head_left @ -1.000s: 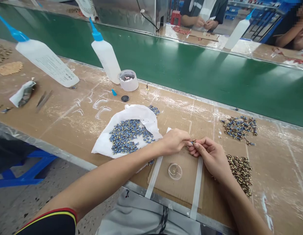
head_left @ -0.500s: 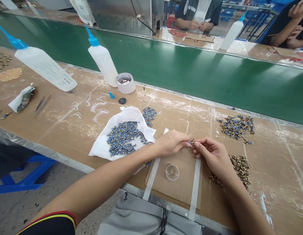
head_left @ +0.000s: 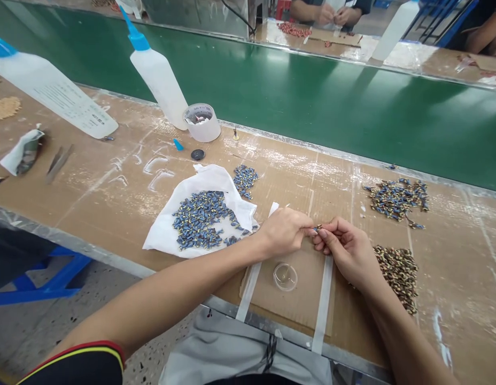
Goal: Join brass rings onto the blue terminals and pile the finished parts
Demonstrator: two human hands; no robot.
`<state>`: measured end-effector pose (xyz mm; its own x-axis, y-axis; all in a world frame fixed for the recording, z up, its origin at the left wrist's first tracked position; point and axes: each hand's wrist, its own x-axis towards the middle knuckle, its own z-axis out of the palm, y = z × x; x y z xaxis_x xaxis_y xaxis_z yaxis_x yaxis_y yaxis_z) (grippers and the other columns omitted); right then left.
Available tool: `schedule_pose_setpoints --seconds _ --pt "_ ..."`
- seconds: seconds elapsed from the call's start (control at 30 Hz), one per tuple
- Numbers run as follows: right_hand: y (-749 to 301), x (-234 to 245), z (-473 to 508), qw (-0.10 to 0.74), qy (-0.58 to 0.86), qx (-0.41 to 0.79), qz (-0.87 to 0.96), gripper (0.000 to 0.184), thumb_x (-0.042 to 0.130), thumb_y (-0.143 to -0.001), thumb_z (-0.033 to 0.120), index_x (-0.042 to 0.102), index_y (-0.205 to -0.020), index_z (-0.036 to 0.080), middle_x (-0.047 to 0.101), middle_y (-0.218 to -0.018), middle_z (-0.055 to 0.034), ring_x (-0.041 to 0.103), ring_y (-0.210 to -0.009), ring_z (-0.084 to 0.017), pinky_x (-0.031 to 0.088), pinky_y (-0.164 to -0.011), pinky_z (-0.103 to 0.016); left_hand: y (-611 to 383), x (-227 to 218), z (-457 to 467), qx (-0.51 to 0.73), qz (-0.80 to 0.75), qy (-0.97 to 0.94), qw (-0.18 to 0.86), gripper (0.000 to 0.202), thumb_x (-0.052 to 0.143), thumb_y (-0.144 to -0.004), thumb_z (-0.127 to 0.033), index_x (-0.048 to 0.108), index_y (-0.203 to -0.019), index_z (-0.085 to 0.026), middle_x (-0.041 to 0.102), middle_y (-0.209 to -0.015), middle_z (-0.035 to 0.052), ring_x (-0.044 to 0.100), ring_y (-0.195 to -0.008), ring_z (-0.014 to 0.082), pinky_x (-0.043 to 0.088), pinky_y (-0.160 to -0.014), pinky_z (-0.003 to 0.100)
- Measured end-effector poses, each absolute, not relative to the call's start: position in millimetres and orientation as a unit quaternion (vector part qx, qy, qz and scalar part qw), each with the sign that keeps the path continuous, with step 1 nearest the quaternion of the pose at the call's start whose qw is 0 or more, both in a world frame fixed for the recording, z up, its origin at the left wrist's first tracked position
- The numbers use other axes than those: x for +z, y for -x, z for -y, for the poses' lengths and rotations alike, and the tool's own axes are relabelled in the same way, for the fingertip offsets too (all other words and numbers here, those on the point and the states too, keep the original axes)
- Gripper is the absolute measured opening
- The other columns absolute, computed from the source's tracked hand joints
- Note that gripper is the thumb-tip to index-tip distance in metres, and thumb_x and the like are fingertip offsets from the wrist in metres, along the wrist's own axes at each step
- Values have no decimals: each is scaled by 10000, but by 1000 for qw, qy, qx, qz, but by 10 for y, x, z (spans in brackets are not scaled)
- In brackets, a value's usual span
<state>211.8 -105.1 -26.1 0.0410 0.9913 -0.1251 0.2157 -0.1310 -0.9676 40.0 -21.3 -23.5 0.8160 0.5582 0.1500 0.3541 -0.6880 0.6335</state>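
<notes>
My left hand [head_left: 287, 231] and my right hand [head_left: 344, 247] meet above a taped cardboard pad [head_left: 290, 310]. Their fingertips pinch one tiny blue and dark piece [head_left: 317, 228] between them; its exact kind is too small to make out. Just below, a small clear cup [head_left: 285, 277] stands on the pad with a little liquid and a thin stick in it. Left of my hands lies a white cloth bag [head_left: 160, 235] with many small blue and yellow pieces [head_left: 200, 219]. By my right forearm is a heap of brown and tan pieces [head_left: 398, 275].
Farther right lies a pile of blue and brown pieces [head_left: 398, 199]. A small blue pile [head_left: 245, 181] sits behind the bag. White squeeze bottles [head_left: 162, 88], a tape roll [head_left: 203, 128] and tweezers [head_left: 59, 163] lie leftward. Beyond the green belt [head_left: 296, 101] a co-worker's hands [head_left: 334, 15] show.
The view has tilted down slightly, so the background sits higher in it. Both hands stay together at the small piece, their fingers shifted a little.
</notes>
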Motion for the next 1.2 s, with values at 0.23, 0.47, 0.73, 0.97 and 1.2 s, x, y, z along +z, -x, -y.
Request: schedule_pose_setpoints --seconds 0.23,0.47,0.73,0.97,1.2 --pt "-2033 -280 1070 433 594 442 514 264 595 -913 431 551 -785 205 663 -682 -23 621 -592 -134 495 -553 -255 -410 -245 232 192 -261 -891 318 215 517 -870 -145 634 -690 -156 671 -686 32 577 -659 159 320 -605 280" --pt "-2073 -259 1042 432 579 481 497 265 601 -909 438 563 -804 197 671 -697 -29 631 -609 -131 499 -554 -244 -408 -201 206 178 -257 -888 338 250 505 -897 -165 576 -658 -154 618 -654 17 530 -627 138 301 -588 263" --pt "-2119 -197 1053 480 551 446 518 314 572 -940 361 522 -1232 259 658 -1092 -78 677 -828 -161 557 -670 -283 -348 -79 149 176 -232 -827 480 300 417 -968 -267 500 -703 -153 506 -651 -18 460 -619 106 325 -593 228" --pt "-2144 -188 1063 489 527 402 567 141 634 -905 255 674 -1039 230 721 -977 -50 685 -913 -184 565 -827 -327 -317 -54 143 135 -160 -757 619 392 346 -1001 -392 515 -746 -147 495 -677 -5 472 -634 108 385 -634 230" --pt "-2139 -179 1054 501 548 432 512 85 682 -871 274 689 -944 230 741 -891 -26 698 -821 -154 576 -777 -272 -338 -68 159 166 -188 -814 524 310 394 -992 -349 522 -790 -151 515 -672 -15 480 -636 106 353 -620 218"
